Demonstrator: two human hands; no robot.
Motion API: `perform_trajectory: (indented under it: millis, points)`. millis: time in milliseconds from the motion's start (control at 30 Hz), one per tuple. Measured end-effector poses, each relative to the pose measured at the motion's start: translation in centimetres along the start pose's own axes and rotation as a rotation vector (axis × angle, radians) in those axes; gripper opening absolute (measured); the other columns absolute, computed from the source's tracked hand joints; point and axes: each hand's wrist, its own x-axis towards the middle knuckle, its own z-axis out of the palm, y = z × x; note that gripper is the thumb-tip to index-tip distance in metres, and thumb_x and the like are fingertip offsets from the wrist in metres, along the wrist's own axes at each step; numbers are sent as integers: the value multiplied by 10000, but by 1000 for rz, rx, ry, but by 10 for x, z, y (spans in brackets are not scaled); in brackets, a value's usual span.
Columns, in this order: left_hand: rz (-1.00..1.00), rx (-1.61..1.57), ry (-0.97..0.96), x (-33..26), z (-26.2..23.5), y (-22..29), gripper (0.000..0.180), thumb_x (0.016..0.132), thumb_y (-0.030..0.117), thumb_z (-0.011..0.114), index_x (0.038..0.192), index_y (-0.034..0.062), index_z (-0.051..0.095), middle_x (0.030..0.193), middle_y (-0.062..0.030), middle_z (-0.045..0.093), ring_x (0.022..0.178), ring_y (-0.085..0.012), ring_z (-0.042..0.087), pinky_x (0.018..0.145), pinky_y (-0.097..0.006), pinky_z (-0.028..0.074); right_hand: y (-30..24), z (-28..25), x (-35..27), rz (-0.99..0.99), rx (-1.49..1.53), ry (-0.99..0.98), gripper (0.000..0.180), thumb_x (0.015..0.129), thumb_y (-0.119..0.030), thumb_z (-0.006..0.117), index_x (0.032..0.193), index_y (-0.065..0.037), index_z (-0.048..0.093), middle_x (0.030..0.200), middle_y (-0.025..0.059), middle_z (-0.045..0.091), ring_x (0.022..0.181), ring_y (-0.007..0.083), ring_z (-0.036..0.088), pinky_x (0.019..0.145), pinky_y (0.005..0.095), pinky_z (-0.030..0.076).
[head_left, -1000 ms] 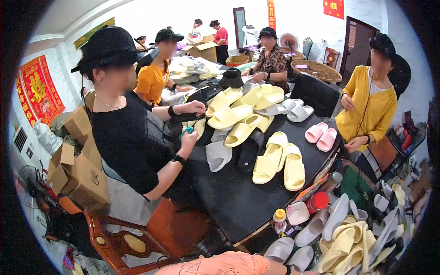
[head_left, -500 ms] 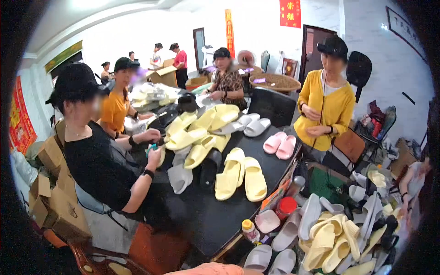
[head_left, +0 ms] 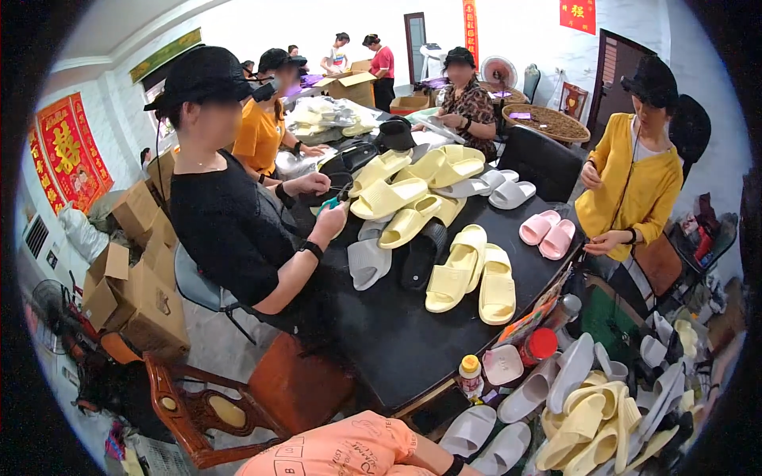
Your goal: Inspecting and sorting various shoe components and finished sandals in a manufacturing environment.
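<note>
Neither of my hands shows; a peach printed garment (head_left: 341,451) and part of a bare forearm (head_left: 432,455) with a black band come in at the lower edge, the hand cut off. I cannot tell whose arm this is. Closest to it lie grey slippers (head_left: 468,429) beside the table. Pale yellow slippers (head_left: 456,270), a grey slipper (head_left: 369,264) and pink slippers (head_left: 558,239) rest on the black table (head_left: 381,341). At the left, a co-worker in black (head_left: 226,214) holds a small teal-handled tool (head_left: 328,205) close to the slippers.
Slippers pile up (head_left: 591,420) at lower right, beside a red-lidded jar (head_left: 540,346) and a yellow-capped bottle (head_left: 471,374). A wooden chair (head_left: 294,385) stands at the near left, cardboard boxes (head_left: 147,305) behind it. A co-worker in yellow (head_left: 635,174) stands at the right.
My view has swung left and down, so the scene sits farther right. More of the peach garment and forearm shows. The co-worker in yellow has lowered one hand toward the table edge.
</note>
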Motion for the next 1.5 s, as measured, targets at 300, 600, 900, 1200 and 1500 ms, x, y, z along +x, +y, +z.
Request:
perform_trajectory:
  millis: [300,600,900,1200,1500]
  points:
    - [290,-256,4,-18,-16,70,275,840,169,443,694,-21,577,645,-62,571,587,-151,538,541,-265,431,-49,24,24,191,522,-176,177,775,-134,494,864,18,511,865,151,539,734,266,522,621,325,415]
    - [-320,92,117,-32,-78,-86,194,767,207,498,786,32,579,703,-77,578,605,-158,563,532,-294,447,-117,34,45,420,1003,-350,208,804,-187,489,922,-17,513,892,87,542,748,197,528,624,265,424]
    - [-213,103,498,-87,-101,-39,317,805,189,466,556,-5,496,451,-44,493,384,-118,490,388,-232,408,-159,36,32,507,945,-512,205,806,-136,491,955,5,500,702,3,500,502,57,399,436,171,304]
    - [914,-1247,663,-166,-144,102,593,810,500,278,1282,148,208,1324,-135,182,1192,-276,237,998,-414,152,-125,57,10,267,482,-37,285,813,-246,479,955,-4,528,649,18,457,595,99,412,515,234,354]
    - [19,-883,509,-147,-149,4,478,859,360,329,1196,23,354,1081,-119,500,1007,-233,471,890,-342,342,-53,109,9,551,658,-63,180,816,-184,453,840,-28,540,510,-54,368,439,37,334,393,183,251]
